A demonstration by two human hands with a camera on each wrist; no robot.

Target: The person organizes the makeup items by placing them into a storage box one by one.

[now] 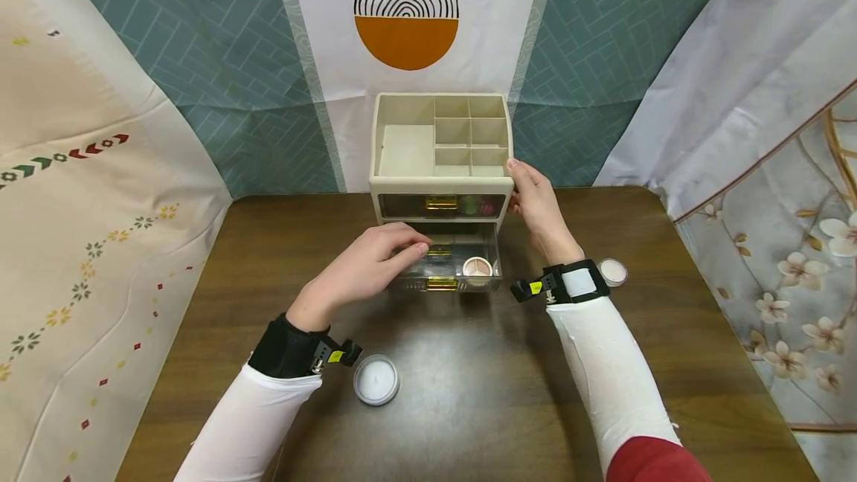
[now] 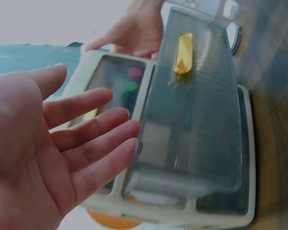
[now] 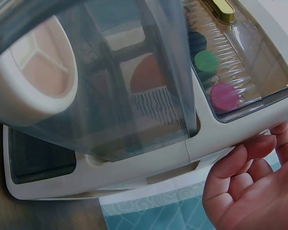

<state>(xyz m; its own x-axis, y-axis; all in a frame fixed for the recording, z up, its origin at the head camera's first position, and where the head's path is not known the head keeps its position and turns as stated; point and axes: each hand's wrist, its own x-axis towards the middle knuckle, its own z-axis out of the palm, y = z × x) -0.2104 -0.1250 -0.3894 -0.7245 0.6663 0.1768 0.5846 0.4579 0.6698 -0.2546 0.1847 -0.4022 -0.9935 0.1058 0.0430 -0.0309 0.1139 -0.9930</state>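
A cream desktop organizer stands at the back of the table. Its clear lower drawer is pulled out, with a round three-section makeup compact inside at the right. My left hand hovers at the drawer's left side, palm down, fingers extended and apart from one another in the left wrist view. No object shows in it. My right hand holds the organizer's right side near the top front corner. In the right wrist view the fingers of that hand curl against the cream side wall.
Through the upper drawer's front, green and pink round items show. A round jar with a white top sits on the table near my left wrist. Another small round container lies beside my right wrist. Fabric curtains hang behind.
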